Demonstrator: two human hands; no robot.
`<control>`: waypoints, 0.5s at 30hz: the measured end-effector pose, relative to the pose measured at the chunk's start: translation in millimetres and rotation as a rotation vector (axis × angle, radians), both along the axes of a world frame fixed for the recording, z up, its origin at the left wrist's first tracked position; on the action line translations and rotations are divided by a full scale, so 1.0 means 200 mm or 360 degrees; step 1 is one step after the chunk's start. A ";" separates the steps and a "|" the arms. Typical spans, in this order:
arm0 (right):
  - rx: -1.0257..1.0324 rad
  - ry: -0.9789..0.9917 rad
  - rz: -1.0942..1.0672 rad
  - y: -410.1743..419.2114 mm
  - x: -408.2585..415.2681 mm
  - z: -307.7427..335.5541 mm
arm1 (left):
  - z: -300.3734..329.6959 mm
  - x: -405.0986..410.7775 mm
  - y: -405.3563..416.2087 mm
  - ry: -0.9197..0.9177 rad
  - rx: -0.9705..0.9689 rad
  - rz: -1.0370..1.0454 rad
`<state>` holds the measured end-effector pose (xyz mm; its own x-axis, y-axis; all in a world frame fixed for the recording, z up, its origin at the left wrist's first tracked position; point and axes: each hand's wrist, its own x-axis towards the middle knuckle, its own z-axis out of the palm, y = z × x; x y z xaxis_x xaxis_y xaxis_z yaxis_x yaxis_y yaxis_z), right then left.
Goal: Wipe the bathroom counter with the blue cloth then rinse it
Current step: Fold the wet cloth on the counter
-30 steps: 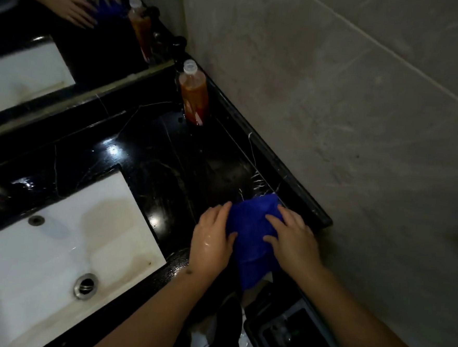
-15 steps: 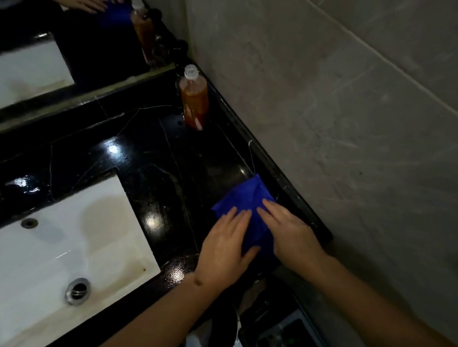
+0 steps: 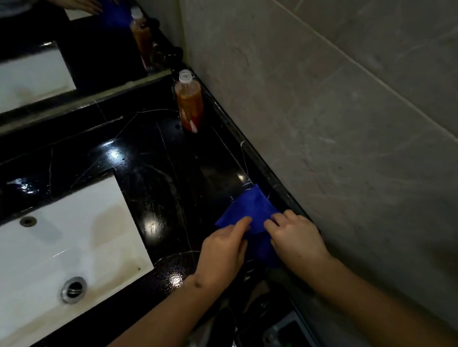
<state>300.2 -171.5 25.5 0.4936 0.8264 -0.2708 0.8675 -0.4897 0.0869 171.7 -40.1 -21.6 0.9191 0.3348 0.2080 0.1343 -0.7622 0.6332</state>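
Note:
The blue cloth (image 3: 249,212) lies on the black marble counter (image 3: 168,174), near its right front corner by the tiled wall. My left hand (image 3: 223,251) pinches the cloth's near left edge with curled fingers. My right hand (image 3: 296,237) grips its right edge, fingers bent over the fabric. Part of the cloth hangs down over the counter's front edge between my hands. The counter surface is wet and shiny.
A white rectangular sink (image 3: 55,242) with a metal drain (image 3: 73,288) sits at the left. A bottle of orange liquid (image 3: 189,102) stands at the back by the mirror (image 3: 54,52). The grey tiled wall (image 3: 348,114) bounds the right. Dark items sit below the counter edge (image 3: 278,339).
The cloth, bunched at the counter's front edge a second ago, was spread further back on the counter. Both hands went from pressing flat on it to pinching its edges.

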 end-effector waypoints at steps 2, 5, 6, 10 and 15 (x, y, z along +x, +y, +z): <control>-0.0164 0.0032 -0.0007 -0.06 -0.03 0.03 | -0.03 -0.04 -0.05 -0.0004 0.0031 -0.0055; -0.0316 0.0150 0.0013 -0.12 -0.07 -0.01 | -0.08 -0.07 -0.09 0.0050 0.0038 -0.0084; -0.0280 0.0196 -0.0007 -0.12 -0.07 -0.02 | -0.09 -0.08 -0.11 0.0062 0.0033 -0.0095; -0.0013 0.0281 -0.0124 -0.14 -0.06 -0.13 | -0.06 -0.09 -0.14 0.0127 -0.0022 -0.0076; -0.0010 0.0358 -0.0295 -0.14 -0.15 -0.21 | -0.11 -0.01 -0.10 0.0684 0.0232 0.0103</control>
